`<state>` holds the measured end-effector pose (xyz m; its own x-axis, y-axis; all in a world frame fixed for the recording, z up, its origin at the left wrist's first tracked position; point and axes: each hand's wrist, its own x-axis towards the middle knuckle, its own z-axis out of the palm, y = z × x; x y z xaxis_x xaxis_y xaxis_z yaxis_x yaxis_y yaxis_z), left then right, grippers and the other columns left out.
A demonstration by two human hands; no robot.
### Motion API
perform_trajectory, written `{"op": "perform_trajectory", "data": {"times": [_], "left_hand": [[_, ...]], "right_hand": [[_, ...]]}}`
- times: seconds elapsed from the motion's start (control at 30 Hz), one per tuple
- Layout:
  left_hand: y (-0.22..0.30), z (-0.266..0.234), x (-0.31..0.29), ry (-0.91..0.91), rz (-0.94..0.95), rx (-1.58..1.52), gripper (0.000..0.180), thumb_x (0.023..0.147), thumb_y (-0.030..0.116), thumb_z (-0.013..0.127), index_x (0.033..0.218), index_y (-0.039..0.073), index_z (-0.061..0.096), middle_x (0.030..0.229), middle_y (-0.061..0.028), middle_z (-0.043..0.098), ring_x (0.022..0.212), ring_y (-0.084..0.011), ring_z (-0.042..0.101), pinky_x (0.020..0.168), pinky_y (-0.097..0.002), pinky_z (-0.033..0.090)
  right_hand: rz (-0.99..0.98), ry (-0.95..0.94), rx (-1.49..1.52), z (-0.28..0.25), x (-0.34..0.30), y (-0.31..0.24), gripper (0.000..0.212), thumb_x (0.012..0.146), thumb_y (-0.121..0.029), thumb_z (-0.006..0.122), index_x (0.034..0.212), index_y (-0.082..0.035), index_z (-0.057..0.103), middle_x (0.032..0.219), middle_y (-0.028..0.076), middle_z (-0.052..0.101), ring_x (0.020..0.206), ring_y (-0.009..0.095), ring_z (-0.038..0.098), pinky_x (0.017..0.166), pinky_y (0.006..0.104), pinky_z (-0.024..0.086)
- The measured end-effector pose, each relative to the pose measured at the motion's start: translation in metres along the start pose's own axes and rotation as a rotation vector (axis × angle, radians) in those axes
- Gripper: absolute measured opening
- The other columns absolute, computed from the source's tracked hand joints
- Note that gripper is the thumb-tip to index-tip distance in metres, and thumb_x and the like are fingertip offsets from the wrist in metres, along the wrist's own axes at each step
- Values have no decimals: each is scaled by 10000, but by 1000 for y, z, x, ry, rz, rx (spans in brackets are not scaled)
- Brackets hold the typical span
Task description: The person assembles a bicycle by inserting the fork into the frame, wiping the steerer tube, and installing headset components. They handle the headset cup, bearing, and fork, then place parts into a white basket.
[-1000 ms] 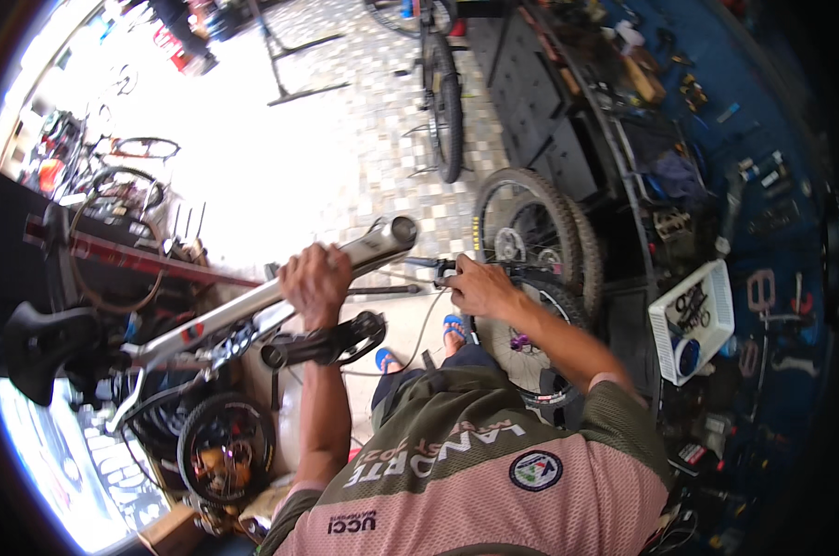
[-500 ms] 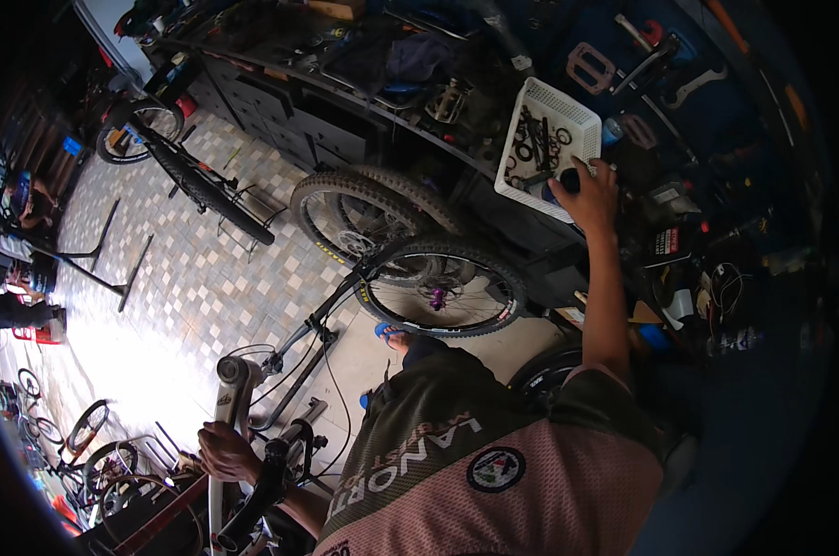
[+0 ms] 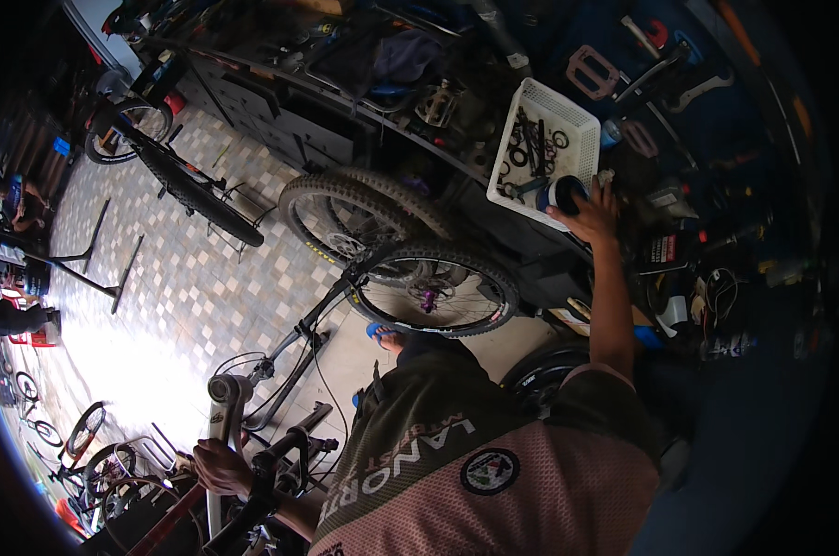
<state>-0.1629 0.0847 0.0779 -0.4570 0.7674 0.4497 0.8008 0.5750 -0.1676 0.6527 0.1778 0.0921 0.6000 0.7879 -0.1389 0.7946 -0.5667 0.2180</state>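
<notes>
My left hand (image 3: 223, 468) is wrapped around a silver metal arm (image 3: 219, 422) with a round end. Next to it are the bike's dark handlebar (image 3: 262, 482) and cables, and a red tube (image 3: 169, 519). My right hand (image 3: 591, 213) reaches out to the bench, fingers curled around a round blue-and-black tub (image 3: 566, 193). That tub is at the near corner of a white plastic basket (image 3: 581, 116). Inside the basket lie black rings (image 3: 560, 139) and other small dark parts. The underside of the tub is hidden.
Bicycle wheels (image 3: 433, 296) lean against the dark workbench (image 3: 322, 130). Pedals (image 3: 592, 72) and tools lie around the basket. Another bike (image 3: 192, 185) stands on the tiled floor (image 3: 252, 269), and several more are at lower left. A person's leg (image 3: 16, 317) shows at far left.
My right hand has shifted slightly down and the tub now shows more clearly at the basket's corner. My left hand keeps its grip on the silver arm. The whole view has shifted a little.
</notes>
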Motion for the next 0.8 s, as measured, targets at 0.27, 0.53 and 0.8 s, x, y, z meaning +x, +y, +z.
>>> {"op": "perform_trajectory", "data": {"times": [0.27,0.53,0.8], "left_hand": [[-3,6,-3,14,-13,-26,420,1082,395,480,828,88,615,809,-140,657,798,-389,643,733,-520,470],[-6,15,0,-24,-71,-25,423,1060,401,506,825,88,664,801,-144,702,806,-388,671,769,-527,479],[-2,1,-9,118,-78,-148,271,945,321,678,750,134,657,768,-109,716,762,-370,674,735,-509,504]], "right_hand": [[-6,-39,42,1,2,4,1106,780,-1011,498,1523,-204,643,1791,219,151,1656,463,10,1327,592,66],[-297,158,855,-24,-43,-12,772,830,-527,831,1470,-159,604,1730,196,291,1647,415,150,1319,536,141],[-1109,-364,1387,-92,-153,-243,738,830,-198,725,1532,-81,530,1534,95,508,1441,230,477,1200,393,338]]}}
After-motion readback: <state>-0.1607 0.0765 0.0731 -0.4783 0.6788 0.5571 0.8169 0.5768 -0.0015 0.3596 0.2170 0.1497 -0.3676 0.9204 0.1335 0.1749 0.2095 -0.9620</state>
